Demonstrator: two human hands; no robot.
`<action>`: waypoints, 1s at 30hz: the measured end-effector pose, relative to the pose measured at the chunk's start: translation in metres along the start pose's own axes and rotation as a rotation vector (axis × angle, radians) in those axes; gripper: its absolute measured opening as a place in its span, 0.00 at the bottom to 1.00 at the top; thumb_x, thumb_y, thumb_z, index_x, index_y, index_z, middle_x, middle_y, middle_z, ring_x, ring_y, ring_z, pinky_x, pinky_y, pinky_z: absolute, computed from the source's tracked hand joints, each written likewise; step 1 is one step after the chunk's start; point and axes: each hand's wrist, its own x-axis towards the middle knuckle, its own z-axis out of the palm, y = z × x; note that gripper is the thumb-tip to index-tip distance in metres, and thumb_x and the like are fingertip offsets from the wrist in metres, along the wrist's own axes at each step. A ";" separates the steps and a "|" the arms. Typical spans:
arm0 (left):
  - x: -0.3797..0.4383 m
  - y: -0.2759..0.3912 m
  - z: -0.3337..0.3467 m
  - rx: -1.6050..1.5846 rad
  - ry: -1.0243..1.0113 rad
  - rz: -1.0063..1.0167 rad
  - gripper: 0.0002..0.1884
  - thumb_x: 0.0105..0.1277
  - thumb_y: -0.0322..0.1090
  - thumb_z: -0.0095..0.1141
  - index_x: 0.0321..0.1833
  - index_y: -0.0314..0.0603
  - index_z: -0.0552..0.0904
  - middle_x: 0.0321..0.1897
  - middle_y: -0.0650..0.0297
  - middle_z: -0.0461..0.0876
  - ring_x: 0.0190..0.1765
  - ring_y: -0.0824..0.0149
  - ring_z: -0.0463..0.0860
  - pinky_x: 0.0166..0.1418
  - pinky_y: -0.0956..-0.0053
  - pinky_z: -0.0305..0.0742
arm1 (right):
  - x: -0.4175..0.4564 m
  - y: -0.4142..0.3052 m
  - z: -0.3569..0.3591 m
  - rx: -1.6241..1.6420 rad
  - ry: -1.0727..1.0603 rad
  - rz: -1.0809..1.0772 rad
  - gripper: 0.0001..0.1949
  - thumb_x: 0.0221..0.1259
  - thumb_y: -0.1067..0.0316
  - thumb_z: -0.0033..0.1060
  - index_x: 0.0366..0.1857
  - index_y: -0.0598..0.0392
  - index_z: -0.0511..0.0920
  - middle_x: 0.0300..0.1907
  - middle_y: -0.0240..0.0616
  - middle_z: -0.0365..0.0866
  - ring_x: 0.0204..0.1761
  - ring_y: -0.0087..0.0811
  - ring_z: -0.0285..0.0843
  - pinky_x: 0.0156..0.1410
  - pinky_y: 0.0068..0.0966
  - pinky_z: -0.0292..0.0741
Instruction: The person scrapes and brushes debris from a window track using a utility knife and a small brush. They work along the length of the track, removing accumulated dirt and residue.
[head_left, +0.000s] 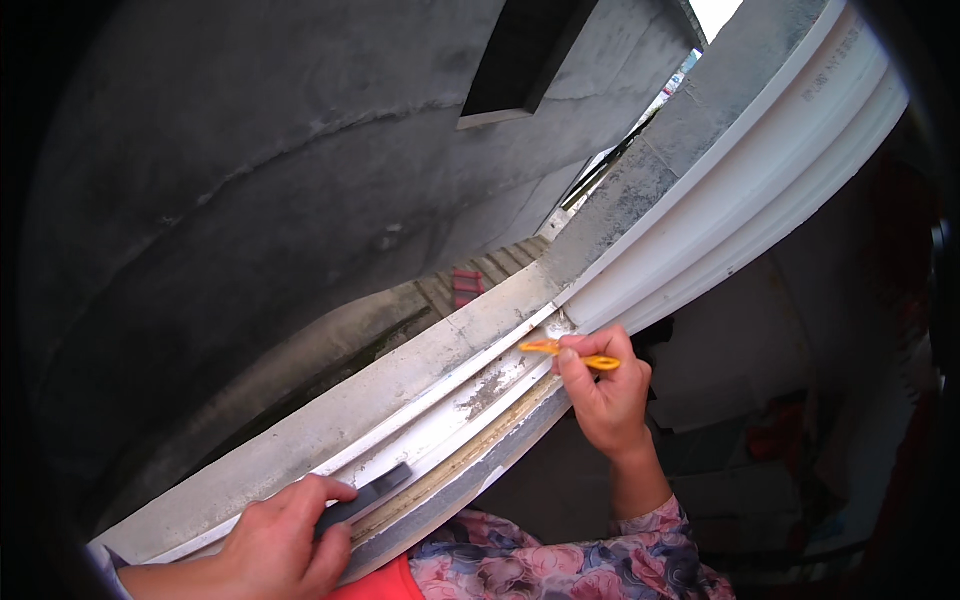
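Observation:
A slim orange-yellow hand tool (602, 363), perhaps a small brush or scraper, is pinched in my right hand (609, 390). Its far end points left over the white window track (491, 386), near the frame's corner. Flaking patches and grey dirt mark the track's bottom. Lower left, my left hand (289, 536) grips a flat dark grey piece (367, 495), whose exact kind I cannot tell, along the track's inner side.
A concrete outer ledge (360, 409) borders the track. The white window jamb (720, 187) rises to the upper right. Across a narrow gap stands a grey wall (360, 195) with a dark opening (517, 52). A red object (466, 287) lies below outside.

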 end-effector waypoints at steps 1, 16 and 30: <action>0.003 0.001 0.004 0.013 0.015 0.013 0.12 0.62 0.26 0.48 0.49 0.37 0.71 0.24 0.51 0.74 0.27 0.53 0.77 0.33 0.65 0.70 | -0.004 -0.002 0.005 0.059 -0.034 -0.037 0.08 0.58 0.73 0.62 0.34 0.61 0.72 0.32 0.44 0.83 0.33 0.26 0.83 0.40 0.22 0.78; 0.033 0.000 0.018 0.104 -0.095 -0.065 0.14 0.61 0.27 0.47 0.51 0.34 0.69 0.32 0.44 0.78 0.33 0.48 0.79 0.40 0.62 0.73 | -0.025 -0.027 0.012 0.201 -0.078 -0.092 0.08 0.55 0.73 0.64 0.32 0.60 0.72 0.36 0.46 0.84 0.36 0.29 0.85 0.43 0.22 0.79; 0.040 0.000 0.012 0.073 -0.151 -0.083 0.15 0.62 0.29 0.45 0.51 0.33 0.68 0.40 0.38 0.77 0.40 0.40 0.79 0.47 0.54 0.74 | -0.014 -0.027 0.012 0.235 -0.268 -0.037 0.06 0.60 0.75 0.58 0.33 0.61 0.70 0.38 0.46 0.83 0.36 0.27 0.83 0.44 0.23 0.80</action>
